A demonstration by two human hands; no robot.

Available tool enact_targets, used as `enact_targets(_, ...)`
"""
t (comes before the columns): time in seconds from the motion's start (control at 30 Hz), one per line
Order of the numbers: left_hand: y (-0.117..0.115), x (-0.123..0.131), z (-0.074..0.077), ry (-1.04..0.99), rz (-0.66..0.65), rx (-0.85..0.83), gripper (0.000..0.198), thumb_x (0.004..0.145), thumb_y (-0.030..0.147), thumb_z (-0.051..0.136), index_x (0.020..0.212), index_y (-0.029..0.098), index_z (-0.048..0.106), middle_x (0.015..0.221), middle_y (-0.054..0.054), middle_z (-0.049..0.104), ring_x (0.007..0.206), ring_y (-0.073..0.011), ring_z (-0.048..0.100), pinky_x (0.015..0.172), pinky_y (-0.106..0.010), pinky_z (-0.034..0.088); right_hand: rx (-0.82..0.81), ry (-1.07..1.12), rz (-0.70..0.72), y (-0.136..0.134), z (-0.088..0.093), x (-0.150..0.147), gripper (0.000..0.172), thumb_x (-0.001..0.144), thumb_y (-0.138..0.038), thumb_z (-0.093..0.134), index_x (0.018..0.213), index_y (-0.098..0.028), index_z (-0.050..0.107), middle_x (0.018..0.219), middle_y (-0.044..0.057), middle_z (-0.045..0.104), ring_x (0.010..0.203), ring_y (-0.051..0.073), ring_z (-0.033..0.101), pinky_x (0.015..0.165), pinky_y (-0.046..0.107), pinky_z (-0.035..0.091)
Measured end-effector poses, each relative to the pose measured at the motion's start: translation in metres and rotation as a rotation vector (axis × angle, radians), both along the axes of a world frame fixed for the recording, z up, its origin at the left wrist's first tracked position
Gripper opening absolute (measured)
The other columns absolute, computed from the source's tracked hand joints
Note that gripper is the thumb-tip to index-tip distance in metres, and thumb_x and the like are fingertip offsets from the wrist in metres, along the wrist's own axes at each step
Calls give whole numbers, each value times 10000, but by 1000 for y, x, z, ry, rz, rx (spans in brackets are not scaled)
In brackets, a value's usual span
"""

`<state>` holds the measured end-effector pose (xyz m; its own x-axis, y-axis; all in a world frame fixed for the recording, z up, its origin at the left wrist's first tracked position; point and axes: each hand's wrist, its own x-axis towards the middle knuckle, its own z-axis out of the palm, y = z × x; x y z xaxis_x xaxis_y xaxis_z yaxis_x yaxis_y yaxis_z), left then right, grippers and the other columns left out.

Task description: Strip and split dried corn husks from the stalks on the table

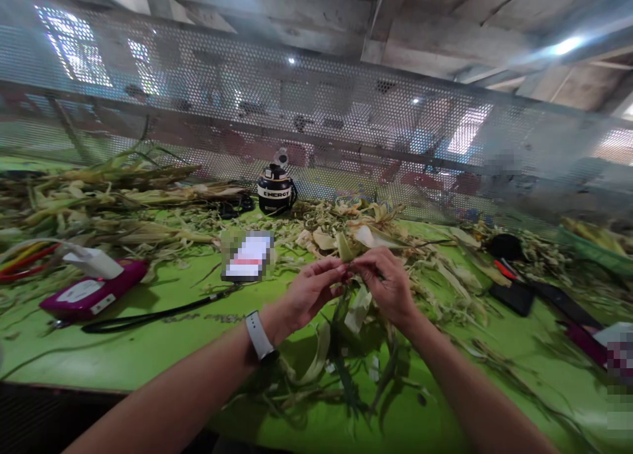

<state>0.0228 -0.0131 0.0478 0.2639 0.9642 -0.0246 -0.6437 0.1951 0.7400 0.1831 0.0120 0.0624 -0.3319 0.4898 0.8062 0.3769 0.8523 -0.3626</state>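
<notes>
My left hand (312, 290) and my right hand (388, 286) meet over the green table (198, 345), both closed with fingertips pinched together. Between them is a corn husk (345, 247), its pale folded end sticking up above the fingers. The exact grip point is partly hidden by the fingers. Below hangs a pale husk piece (358, 310), and I cannot tell whether it joins the held one. A curled husk strip (319, 355) and green leafy scraps (347, 381) lie under my hands. Around my left wrist is a watch with a light strap (260, 335).
Dry husks (123, 193) are heaped at the left, with more scraps (459, 286) at the right. A black jug (275, 191) stands near the perforated metal screen (326, 121). A phone (248, 256), a purple power strip (93, 292) and a dark flat object (512, 297) lie nearby.
</notes>
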Motion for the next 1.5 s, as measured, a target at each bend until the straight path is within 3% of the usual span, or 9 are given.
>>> enact_targets(0.27, -2, 2, 2, 225, 100, 162, 167, 616, 272, 766, 697, 147, 689, 676, -12, 647, 633, -99, 561, 540, -185, 411, -267, 20, -49, -2, -3, -3, 80, 831, -261, 565, 794, -190, 574, 739, 22, 566, 622, 123, 519, 543, 251, 421)
enact_targets(0.4, -2, 4, 2, 329, 84, 249, 211, 644, 335, 737, 694, 137, 686, 638, -21, 641, 581, -98, 538, 523, -197, 399, -426, 118, -21, 0, -9, -3, 142, 794, -269, 595, 895, -194, 529, 657, -22, 542, 545, 104, 502, 508, 235, 425)
enact_targets(0.57, 0, 2, 3, 243, 91, 174, 204, 618, 294, 761, 710, 136, 669, 656, -15, 645, 583, -86, 544, 522, -183, 391, -348, 68, 74, 3, -5, 3, 129, 801, -235, 594, 923, -198, 578, 644, -30, 503, 529, 93, 460, 490, 225, 390)
enact_targets(0.7, 0, -2, 6, 110, 6, 51, 193, 590, 230, 781, 668, 133, 633, 651, -5, 641, 577, -68, 551, 500, -158, 375, -221, -3, 134, 6, 2, 7, 73, 800, -247, 629, 861, -212, 652, 743, 15, 568, 628, 120, 508, 544, 247, 416)
enact_targets(0.83, 0, -3, 5, 79, -53, -2, 207, 590, 210, 784, 667, 129, 610, 641, -9, 643, 558, -65, 559, 462, -147, 352, -173, 16, 119, 8, 2, 5, 83, 805, -297, 632, 816, -226, 673, 720, 22, 579, 673, 146, 527, 578, 270, 435)
enact_targets(0.97, 1, -2, 1, 99, -49, 31, 226, 599, 226, 784, 715, 135, 613, 683, -22, 663, 594, -86, 595, 509, -161, 418, -172, 31, 69, 8, -1, 3, 91, 815, -303, 621, 788, -224, 656, 735, 23, 570, 705, 154, 527, 617, 282, 445)
enact_targets(1.23, -4, -1, 3, 266, 51, 188, 168, 688, 303, 680, 716, 148, 622, 697, -33, 639, 669, -149, 606, 529, -216, 474, -253, -5, 4, 1, -5, -2, 110, 832, -273, 568, 758, -195, 545, 731, 15, 516, 636, 127, 490, 553, 253, 413)
enact_targets(1.4, -6, 2, 1, 356, 32, 279, 197, 684, 333, 683, 733, 144, 659, 685, -27, 619, 660, -143, 577, 539, -229, 489, -446, 98, 54, 1, -12, -6, 163, 815, -262, 568, 935, -206, 473, 666, -37, 481, 554, 102, 466, 507, 226, 397)
enact_targets(1.5, -4, 1, 0, 356, 29, 252, 201, 698, 339, 676, 738, 142, 662, 697, -32, 634, 662, -141, 585, 537, -223, 487, -478, 120, 107, 4, -11, -4, 202, 823, -282, 562, 988, -204, 474, 667, -40, 466, 564, 99, 462, 514, 222, 395)
